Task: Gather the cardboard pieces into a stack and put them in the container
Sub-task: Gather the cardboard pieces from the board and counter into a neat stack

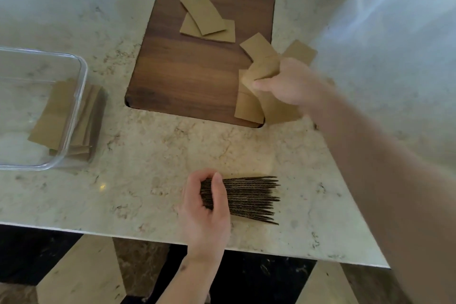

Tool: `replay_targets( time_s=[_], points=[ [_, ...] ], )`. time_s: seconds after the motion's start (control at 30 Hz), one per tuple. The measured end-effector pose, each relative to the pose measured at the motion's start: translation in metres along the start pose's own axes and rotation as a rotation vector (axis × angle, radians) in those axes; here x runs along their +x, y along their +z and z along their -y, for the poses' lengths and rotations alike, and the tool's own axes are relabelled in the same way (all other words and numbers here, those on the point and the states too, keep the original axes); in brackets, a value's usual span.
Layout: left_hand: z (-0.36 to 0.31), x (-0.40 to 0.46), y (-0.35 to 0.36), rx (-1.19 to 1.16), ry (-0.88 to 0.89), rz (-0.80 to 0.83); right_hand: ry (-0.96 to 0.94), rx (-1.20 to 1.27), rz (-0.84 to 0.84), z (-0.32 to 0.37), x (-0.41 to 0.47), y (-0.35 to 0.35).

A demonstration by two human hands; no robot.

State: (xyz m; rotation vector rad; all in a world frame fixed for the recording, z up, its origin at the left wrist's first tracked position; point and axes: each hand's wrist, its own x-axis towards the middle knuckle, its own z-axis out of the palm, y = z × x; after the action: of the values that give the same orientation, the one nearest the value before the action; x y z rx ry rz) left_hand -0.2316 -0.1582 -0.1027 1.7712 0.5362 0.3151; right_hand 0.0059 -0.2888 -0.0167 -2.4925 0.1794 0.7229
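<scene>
We see our left hand point(204, 207) near the front edge of the pale marble table point(148, 155), its fingers point(218, 192) curled tightly around one end of a thick stack of cardboard pieces point(249, 200) that stands on edge, the corrugated edges facing up at us and the free end fanning slightly to the right. Our right hand point(288, 81) reaches across to the right side of the dark wooden board point(187, 71), where its fingers are pinched shut on a loose cardboard piece point(265, 68), lifted and tilted among several others point(249, 108) that overlap at the board's lower right corner and spill past its edge onto the table. The hand is blurred, so we cannot tell how many pieces it grips. Farther back on the board lie three more pieces point(206, 18), overlapping one another. At the left edge of the table sits a clear container point(82, 86), and inside it, against its right wall, a pile of cardboard pieces point(59, 116) already lies flat.
</scene>
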Motion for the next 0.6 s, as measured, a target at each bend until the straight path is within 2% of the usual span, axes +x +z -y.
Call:
replay_targets(
  time_s=[0.1, 0.27, 0.37, 0.5, 0.6],
  points=[
    [-0.001, 0.001, 0.004, -0.027, 0.002, 0.008, 0.131, 0.18, -0.136, 0.003, -0.001, 0.03],
    [0.002, 0.001, 0.003, -0.008, 0.028, -0.006, 0.14, 0.207, -0.239, 0.032, 0.0, 0.071],
    [0.005, 0.002, 0.004, -0.042, 0.031, 0.005, 0.099, 0.222, -0.222, 0.03, 0.001, 0.077],
    [0.003, 0.003, 0.005, -0.019, 0.052, 0.008, 0.021, 0.184, -0.097, 0.006, -0.015, 0.076],
    [0.001, 0.003, 0.005, -0.012, 0.054, 0.01, -0.065, 0.206, -0.113, -0.018, -0.038, 0.068]
  ],
)
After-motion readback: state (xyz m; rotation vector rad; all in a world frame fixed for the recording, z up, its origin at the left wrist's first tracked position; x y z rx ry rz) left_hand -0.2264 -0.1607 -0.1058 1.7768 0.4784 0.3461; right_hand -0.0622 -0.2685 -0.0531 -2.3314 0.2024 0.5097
